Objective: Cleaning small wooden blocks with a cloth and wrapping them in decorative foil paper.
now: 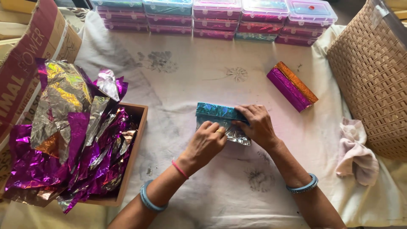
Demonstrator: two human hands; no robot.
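Centre frame: left hand [206, 142] half-curled, fingertips pressing silver foil flap; right hand [257, 124] flat, pinning blue foil-wrapped box [217, 112]. Purple and orange wrapped boxes [292, 87] upper right; stacked plastic boxes [216, 17] along top edge.

White cloth [190, 76] under foil-wrapped boxes [292, 87]
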